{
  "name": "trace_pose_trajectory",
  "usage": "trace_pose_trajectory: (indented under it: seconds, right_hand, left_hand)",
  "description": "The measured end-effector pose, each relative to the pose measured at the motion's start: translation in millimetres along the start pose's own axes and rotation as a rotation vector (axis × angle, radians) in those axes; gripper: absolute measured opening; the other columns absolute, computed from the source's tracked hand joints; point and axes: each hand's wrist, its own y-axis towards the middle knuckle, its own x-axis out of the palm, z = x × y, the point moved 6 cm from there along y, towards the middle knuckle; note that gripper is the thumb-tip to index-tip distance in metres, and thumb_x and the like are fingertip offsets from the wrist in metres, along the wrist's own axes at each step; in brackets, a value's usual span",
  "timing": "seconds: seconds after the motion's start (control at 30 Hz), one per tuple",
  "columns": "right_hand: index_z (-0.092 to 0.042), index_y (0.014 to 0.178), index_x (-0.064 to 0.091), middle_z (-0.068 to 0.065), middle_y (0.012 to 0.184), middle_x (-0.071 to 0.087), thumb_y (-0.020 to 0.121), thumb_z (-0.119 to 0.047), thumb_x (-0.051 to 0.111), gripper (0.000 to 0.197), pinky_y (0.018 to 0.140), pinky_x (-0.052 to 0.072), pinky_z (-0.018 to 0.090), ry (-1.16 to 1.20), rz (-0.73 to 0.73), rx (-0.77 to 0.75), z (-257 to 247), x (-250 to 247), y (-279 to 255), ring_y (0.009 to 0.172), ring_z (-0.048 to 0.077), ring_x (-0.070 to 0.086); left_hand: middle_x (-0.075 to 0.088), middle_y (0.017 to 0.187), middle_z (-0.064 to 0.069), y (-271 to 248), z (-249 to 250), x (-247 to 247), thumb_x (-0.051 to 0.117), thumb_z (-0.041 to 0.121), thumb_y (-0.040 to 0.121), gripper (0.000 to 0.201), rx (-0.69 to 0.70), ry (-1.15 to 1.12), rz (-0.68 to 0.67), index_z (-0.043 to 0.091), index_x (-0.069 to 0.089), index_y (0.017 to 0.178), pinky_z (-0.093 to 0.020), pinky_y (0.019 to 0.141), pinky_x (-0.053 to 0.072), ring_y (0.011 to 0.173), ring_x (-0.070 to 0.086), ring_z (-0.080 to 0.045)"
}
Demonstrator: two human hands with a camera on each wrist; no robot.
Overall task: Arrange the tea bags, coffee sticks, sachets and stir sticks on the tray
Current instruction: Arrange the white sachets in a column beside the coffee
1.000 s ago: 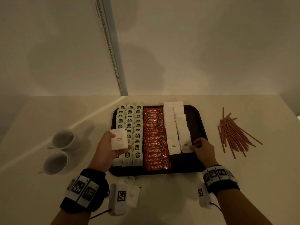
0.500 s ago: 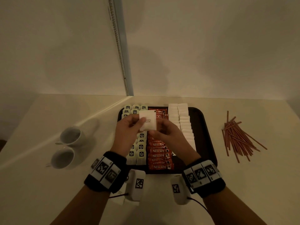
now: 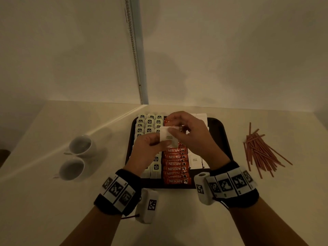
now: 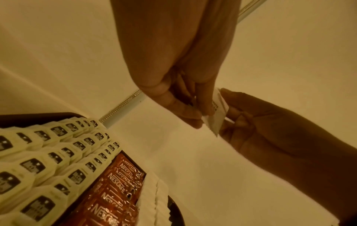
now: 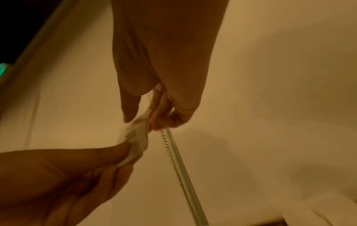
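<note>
White paper sugar sachet (image 3: pixel 167 138), flat and square, pinched at once by left hand (image 3: pixel 148 150) and right hand (image 3: pixel 190 137) above black tray (image 3: pixel 221 139) of overlapping tea bags (image 3: pixel 149 124), glossy orange coffee sticks (image 3: pixel 175 168). Thin brown stir sticks (image 3: pixel 260 150) heaped on pale smooth tabletop (image 3: pixel 44 201).

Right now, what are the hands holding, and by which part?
A white sugar sachet, above the tray: left hand pinches its left edge, right hand its upper right edge.
</note>
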Motion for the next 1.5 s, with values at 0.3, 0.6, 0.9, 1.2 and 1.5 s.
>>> trace_pose_trajectory:
  seconds: [0.3, 0.6, 0.9, 1.2, 1.5]
  right_hand:
    - [-0.017, 0.091, 0.066, 0.007, 0.096, 0.068, 0.085, -0.013, 0.065, 0.007, 0.071, 0.058, 0.031, 0.220, 0.098, 0.267, 43.6, 3.2, -27.5, 0.086, 0.018, 0.068]
    - [-0.006, 0.115, 0.061, 0.006, 0.102, 0.065, 0.092, -0.016, 0.056, 0.025, 0.066, 0.053, 0.019, -0.073, 0.291, 0.646, 151.2, -53.8, -96.5, 0.081, 0.014, 0.064]
    - [-0.017, 0.094, 0.057, 0.002, 0.099, 0.062, 0.086, -0.018, 0.066, 0.013, 0.089, 0.053, 0.039, -0.196, 0.190, 0.797, 198.4, -21.6, -127.2, 0.096, 0.020, 0.061]
    - [-0.010, 0.085, 0.053, -0.001, 0.080, 0.054, 0.084, -0.014, 0.068, 0.016, 0.061, 0.037, 0.015, -0.331, 0.270, 0.769, 191.9, -10.8, -120.1, 0.079, 0.016, 0.054]
    - [-0.025, 0.095, 0.057, -0.010, 0.101, 0.056, 0.085, -0.037, 0.064, 0.017, 0.084, 0.047, 0.022, -0.408, -0.379, 0.309, 99.9, 90.7, -105.8, 0.091, 0.005, 0.053]
  left_hand:
    - [0.075, 0.089, 0.004, -0.6, -4.7, 2.9, 0.066, 0.002, 0.084, 0.022, 0.001, 0.003, 0.047, 0.018, 0.069, 0.099, -0.019, 0.068, 0.055, 0.083, 0.071, -0.012]
    - [0.072, 0.085, 0.006, -61.3, -58.2, -75.4, 0.060, 0.013, 0.091, 0.014, -0.246, 0.319, 0.042, 0.024, 0.069, 0.094, -0.024, 0.056, 0.049, 0.070, 0.067, -0.013]
    - [0.071, 0.081, -0.010, -127.0, -112.6, -151.2, 0.053, 0.004, 0.094, 0.019, -0.454, 0.303, 0.241, 0.011, 0.070, 0.090, -0.025, 0.049, 0.035, 0.064, 0.061, -0.026]
    - [0.071, 0.083, -0.012, -139.8, -121.9, -162.1, 0.054, 0.002, 0.094, 0.019, -0.470, 0.324, 0.266, 0.013, 0.070, 0.089, -0.025, 0.048, 0.036, 0.065, 0.061, -0.026]
    - [0.048, 0.119, 0.015, -112.5, -124.8, -108.4, 0.076, 0.016, 0.078, 0.051, -0.161, 0.832, -0.268, 0.044, 0.051, 0.113, -0.008, 0.090, 0.037, 0.109, 0.048, 0.000]
